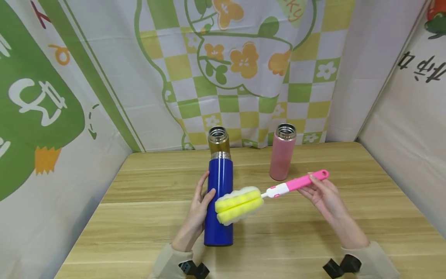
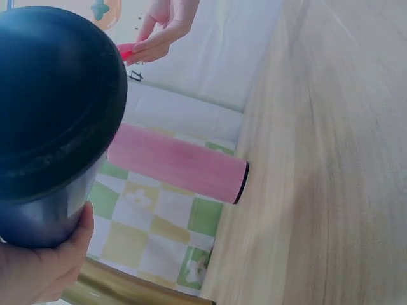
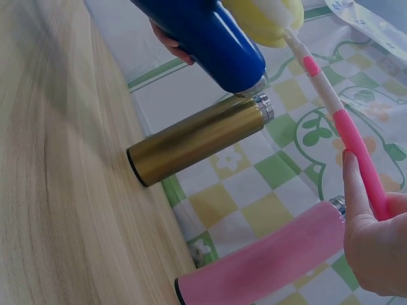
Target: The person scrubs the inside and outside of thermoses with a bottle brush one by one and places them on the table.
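My left hand [image 1: 197, 209] grips a blue thermos bottle [image 1: 220, 178] around its side, tilted with its steel neck pointing away and its dark base [image 2: 57, 101] toward the left wrist camera. In my right hand [image 1: 325, 197] is the pink handle of a bottle brush [image 1: 301, 183], pinched between thumb and fingers. The brush's yellow and white sponge head [image 1: 240, 204] points left and overlaps the blue bottle's body in the head view. From the right wrist, the bottle [image 3: 213, 47] and the brush handle [image 3: 359, 149] both show raised above the table.
A gold bottle [image 3: 200, 140] stands uncapped behind the blue one, partly hidden in the head view. To the right, an uncapped pink bottle [image 1: 282, 155] stands on the wooden table [image 1: 139, 217]. Printed cloth [image 1: 244, 116] hangs along the back edge, with white side walls.
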A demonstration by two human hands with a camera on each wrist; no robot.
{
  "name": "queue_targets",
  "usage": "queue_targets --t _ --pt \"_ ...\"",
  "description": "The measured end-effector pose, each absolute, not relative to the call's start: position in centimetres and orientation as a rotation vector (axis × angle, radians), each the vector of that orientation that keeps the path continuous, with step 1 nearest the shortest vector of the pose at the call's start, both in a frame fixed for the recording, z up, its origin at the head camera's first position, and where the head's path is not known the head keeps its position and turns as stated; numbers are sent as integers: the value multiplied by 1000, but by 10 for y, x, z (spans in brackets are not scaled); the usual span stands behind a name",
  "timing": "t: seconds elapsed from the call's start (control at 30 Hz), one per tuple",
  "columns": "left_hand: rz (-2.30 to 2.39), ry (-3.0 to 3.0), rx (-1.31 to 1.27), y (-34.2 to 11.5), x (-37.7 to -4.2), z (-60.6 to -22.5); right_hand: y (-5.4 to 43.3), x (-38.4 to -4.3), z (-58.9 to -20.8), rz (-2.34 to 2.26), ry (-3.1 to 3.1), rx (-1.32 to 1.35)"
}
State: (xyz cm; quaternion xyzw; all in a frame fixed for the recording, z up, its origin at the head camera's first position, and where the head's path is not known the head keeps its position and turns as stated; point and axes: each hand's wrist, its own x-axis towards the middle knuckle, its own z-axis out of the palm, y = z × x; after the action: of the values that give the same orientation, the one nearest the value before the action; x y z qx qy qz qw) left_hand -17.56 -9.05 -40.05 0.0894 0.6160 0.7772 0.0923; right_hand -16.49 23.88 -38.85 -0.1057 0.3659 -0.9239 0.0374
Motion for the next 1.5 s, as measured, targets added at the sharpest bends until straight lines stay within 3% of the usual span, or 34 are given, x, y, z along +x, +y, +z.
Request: queue_targets --t 0.77,1.5 --pt "2349 1620 325 -90 -172 -404 241 -182 -369 -3056 813 -123" --pt "2490 1567 261 -91 -177 -400 237 -168 -385 -2893 1037 -130"
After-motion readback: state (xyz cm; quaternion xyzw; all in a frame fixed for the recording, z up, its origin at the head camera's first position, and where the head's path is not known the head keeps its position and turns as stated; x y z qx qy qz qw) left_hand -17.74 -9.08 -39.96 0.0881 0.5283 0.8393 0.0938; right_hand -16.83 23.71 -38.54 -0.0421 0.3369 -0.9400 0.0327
